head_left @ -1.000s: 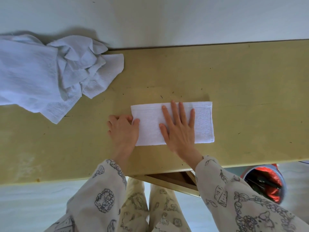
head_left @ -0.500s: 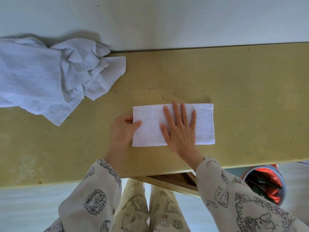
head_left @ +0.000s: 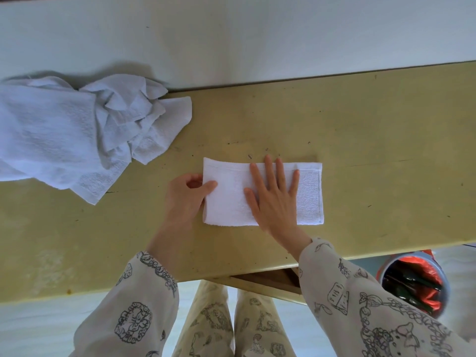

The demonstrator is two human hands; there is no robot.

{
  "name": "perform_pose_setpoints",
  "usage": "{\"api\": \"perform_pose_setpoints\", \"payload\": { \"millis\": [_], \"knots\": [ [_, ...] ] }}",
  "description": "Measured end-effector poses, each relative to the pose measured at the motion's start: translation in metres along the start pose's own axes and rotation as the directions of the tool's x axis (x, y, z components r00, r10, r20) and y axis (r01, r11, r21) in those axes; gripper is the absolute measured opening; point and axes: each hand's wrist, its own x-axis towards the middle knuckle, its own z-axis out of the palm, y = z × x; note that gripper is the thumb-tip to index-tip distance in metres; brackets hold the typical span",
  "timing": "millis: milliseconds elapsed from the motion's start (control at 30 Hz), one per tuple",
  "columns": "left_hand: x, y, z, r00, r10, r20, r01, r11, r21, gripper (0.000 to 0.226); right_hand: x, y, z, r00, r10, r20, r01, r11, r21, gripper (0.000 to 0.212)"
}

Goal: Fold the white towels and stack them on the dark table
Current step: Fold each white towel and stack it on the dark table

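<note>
A white towel (head_left: pixel 307 194), folded into a narrow rectangle, lies flat on the yellowish table (head_left: pixel 373 140) near its front edge. My right hand (head_left: pixel 274 195) presses flat on the middle of it with straight, spread fingers. My left hand (head_left: pixel 188 193) pinches the towel's left end, thumb on top and fingers curled under the edge. A heap of crumpled white towels (head_left: pixel 77 132) lies at the table's left, against the wall.
A pale wall (head_left: pixel 231 34) runs along the table's far edge. A drawer (head_left: pixel 270 278) stands partly open under the front edge. A round bin (head_left: pixel 412 282) with a red and black liner sits on the floor at the lower right.
My left hand has gone from resting beside the towel's left end to pinching that end with the thumb on top. The right hand stays pressed flat on the towel.
</note>
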Motion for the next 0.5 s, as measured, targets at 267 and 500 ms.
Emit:
{"api": "perform_pose_setpoints", "payload": {
  "millis": [267, 500],
  "knots": [
    [-0.032, 0.042, 0.061, 0.97, 0.195, 0.143, -0.209, 0.974, 0.09, 0.019, -0.025, 0.044, -0.065, 0.908, 0.414, -0.057, -0.234, 0.615, 0.753, 0.026],
    [-0.03, 0.027, 0.135, 0.948, 0.188, 0.258, -0.257, 0.929, 0.266, 0.018, -0.038, 0.086, -0.064, 0.831, 0.491, 0.261, -0.449, 0.316, 0.836, 0.016]
  ]
}}
